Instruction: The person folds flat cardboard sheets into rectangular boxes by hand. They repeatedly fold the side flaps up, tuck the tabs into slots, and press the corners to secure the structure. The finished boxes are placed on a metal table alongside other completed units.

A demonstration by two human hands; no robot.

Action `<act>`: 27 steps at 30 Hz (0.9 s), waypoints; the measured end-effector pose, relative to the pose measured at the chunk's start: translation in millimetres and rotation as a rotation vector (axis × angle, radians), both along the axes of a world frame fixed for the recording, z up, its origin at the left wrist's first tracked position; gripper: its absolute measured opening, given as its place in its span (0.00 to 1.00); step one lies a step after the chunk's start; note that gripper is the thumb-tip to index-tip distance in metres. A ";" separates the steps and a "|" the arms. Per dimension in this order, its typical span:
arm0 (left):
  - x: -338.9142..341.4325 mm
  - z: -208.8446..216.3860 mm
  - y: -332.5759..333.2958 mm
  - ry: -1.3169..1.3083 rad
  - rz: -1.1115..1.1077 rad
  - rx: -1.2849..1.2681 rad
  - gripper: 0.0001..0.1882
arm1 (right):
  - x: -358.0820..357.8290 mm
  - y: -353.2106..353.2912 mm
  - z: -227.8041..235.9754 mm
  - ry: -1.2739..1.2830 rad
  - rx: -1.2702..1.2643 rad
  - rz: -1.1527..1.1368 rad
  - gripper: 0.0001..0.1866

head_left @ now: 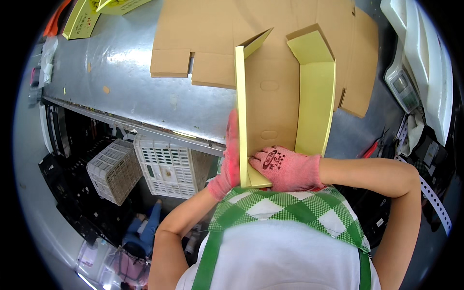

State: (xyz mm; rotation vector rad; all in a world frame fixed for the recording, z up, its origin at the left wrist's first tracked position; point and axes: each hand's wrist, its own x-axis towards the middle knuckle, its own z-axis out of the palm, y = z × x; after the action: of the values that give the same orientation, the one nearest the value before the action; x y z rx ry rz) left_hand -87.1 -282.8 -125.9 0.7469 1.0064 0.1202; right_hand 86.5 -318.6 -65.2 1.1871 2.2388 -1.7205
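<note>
A shallow cardboard box [270,108], yellow-green outside and on its folded walls with a plain brown floor, stands in front of me at the table's edge. Its far end flaps are spread apart and its near end lies against my apron. My left hand [229,162], in a pink glove, presses along the outside of the left wall with fingers stretched out. My right hand [285,169], in a matching glove, reaches over the near end into the box. Its fingers bend down against the near left inside corner, and its thumb is hidden.
Flat brown cardboard sheets [203,34] lie on the metal table [130,82]. Printed yellow-green boxes [82,21] stand at the far left. White plastic crates [166,166] are below the table's left edge. A scale-like device [402,87] and white trays [425,53] are at the right. A person [145,229] is at the lower left.
</note>
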 end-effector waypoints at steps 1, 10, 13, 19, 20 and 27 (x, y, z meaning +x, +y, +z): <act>-0.5 0.3 0.1 -0.033 0.060 -0.083 0.26 | 0.8 -1.2 -1.6 0.013 0.023 0.005 0.31; 10.9 14.6 4.1 -0.252 0.373 -0.428 0.27 | -2.0 10.3 0.2 0.029 -0.016 0.041 0.31; 3.5 5.8 -5.1 -0.465 0.418 -0.270 0.29 | -1.8 8.9 3.4 0.016 -0.044 0.013 0.30; 0.5 39.9 4.8 -0.128 0.027 0.977 0.31 | 3.2 -1.0 1.6 -0.003 -0.051 -0.126 0.19; -1.3 61.4 15.2 -0.155 -0.104 1.323 0.30 | 4.0 -3.4 -1.1 0.017 -0.031 -0.175 0.16; 18.6 127.9 40.6 -0.054 -1.213 1.590 0.28 | 7.5 -7.7 42.5 -0.320 0.056 -0.197 0.18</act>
State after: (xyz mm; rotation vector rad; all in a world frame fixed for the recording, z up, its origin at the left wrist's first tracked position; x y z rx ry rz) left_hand -68.6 -242.3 1.9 2.6472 0.0547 -0.1626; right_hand 94.0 -326.3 -22.7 1.6125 2.0493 -1.4079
